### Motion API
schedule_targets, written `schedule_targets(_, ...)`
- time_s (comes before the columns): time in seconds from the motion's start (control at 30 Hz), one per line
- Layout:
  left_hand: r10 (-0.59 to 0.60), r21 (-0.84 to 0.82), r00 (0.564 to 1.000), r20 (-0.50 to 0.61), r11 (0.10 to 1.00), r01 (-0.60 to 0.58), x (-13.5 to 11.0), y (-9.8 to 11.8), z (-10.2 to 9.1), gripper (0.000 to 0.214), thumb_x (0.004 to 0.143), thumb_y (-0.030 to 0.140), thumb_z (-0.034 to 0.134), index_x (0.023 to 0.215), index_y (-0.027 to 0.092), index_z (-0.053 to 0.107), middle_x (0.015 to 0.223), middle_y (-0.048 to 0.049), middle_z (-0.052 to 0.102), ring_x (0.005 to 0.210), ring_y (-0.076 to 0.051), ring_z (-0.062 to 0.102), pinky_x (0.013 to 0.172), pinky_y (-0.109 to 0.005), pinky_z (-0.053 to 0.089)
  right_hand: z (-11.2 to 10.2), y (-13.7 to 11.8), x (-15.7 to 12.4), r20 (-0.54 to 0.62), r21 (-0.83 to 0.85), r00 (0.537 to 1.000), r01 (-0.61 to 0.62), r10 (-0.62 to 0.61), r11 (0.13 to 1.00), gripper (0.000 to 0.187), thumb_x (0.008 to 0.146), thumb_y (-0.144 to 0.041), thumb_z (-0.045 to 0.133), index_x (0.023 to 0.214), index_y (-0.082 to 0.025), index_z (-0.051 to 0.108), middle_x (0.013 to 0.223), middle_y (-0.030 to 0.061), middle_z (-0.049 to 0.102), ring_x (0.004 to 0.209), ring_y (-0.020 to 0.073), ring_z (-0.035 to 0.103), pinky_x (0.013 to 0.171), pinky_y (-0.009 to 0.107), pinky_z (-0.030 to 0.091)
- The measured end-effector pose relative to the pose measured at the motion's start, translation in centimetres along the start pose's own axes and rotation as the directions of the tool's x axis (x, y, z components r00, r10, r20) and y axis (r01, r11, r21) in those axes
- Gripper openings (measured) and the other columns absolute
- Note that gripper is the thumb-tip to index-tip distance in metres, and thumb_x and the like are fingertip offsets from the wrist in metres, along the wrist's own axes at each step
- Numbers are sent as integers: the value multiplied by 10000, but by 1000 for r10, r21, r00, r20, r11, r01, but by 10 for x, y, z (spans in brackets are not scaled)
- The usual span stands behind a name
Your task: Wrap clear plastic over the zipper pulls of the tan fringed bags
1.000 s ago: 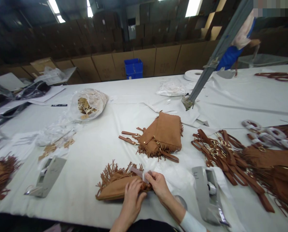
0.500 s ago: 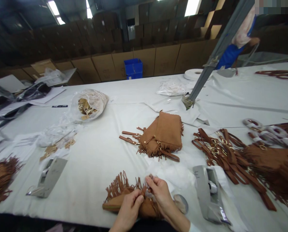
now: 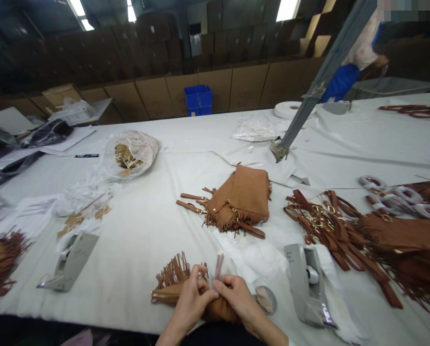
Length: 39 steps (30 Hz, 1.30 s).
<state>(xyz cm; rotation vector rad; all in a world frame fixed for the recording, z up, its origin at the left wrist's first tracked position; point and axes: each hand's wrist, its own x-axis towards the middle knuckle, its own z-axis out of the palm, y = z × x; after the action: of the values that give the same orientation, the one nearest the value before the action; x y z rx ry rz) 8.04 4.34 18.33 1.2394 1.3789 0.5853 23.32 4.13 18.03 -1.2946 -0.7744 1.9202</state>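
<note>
A brown fringed bag (image 3: 171, 292) with a gold zipper lies at the table's front edge, partly covered by my hands. A short brown strap (image 3: 219, 263) with whitish translucent wrap around it stands up between my fingertips. My left hand (image 3: 191, 298) is closed at the strap's lower end, fingers curled and thumb pressed in. My right hand (image 3: 236, 295) pinches the wrap from the other side. Just beyond lie stacked brown fringed bags (image 3: 251, 192) with short straps and gold clasps. The exact edge of the wrap is hidden by my fingers.
Grey tape dispensers (image 3: 310, 288) stand right and left. Brown straps (image 3: 333, 226) with gold clips pile up at right beside more bags. A plastic bag of tags (image 3: 131, 153) sits far left. A grey post (image 3: 319, 86) rises from the table; a person stands behind it.
My right hand has come down toward my left. The strap between them now stands upright with translucent wrap about it. The view has shifted slightly.
</note>
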Motion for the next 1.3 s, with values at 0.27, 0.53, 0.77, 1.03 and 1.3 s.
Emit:
schedule_targets(0.27, 19, -12, 994, 105, 1000, -18, -2, 2, -7, 423, 699, 197, 639, 1113, 154, 561, 638, 36, 601, 618, -153, 543, 600, -244, 386, -5, 8, 0, 12, 21, 998, 69, -69, 997, 517, 637, -610, 709, 803, -121, 726, 749, 80, 707, 710, 221, 627, 701, 323, 482)
schedule_targets(0.53, 17, -46, 1000, 25, 999, -16, 9, -10, -4, 170, 738, 297, 607, 654, 153, 574, 590, 30, 557, 587, -131, 497, 573, -232, 368, -10, 4, 3, -10, 104, 992, 130, -130, 986, 449, 672, -552, 722, 879, -155, 698, 831, 73, 704, 778, 222, 636, 780, 349, 489)
schedule_targets(0.77, 66, 18, 998, 21, 998, -67, 12, -6, -5, 189, 759, 302, 599, 643, 161, 551, 588, 32, 546, 597, -131, 507, 592, -235, 384, -16, 1, 18, 18, 4, 994, 106, -106, 994, 413, 637, -510, 764, 695, -106, 699, 651, 38, 652, 627, 159, 567, 603, 253, 440)
schedule_targets(1.03, 22, -224, 1000, 9, 974, -20, 15, -5, 12, 321, 763, 408, 634, 920, 130, 668, 836, -68, 729, 817, -221, 651, 756, -304, 473, -10, 4, 21, -21, 137, 997, 76, -74, 988, 450, 619, -530, 769, 790, -115, 729, 739, 73, 696, 737, 215, 624, 698, 307, 473)
schedule_targets(1.3, 4, -117, 996, -90, 993, -14, 23, -4, 8, 359, 754, 464, 605, 661, 123, 667, 593, -1, 616, 591, -152, 523, 584, -251, 380, -24, -6, 28, -10, -11, 990, 142, -143, 990, 451, 687, -548, 711, 885, -145, 675, 725, 25, 648, 653, 148, 561, 588, 235, 419)
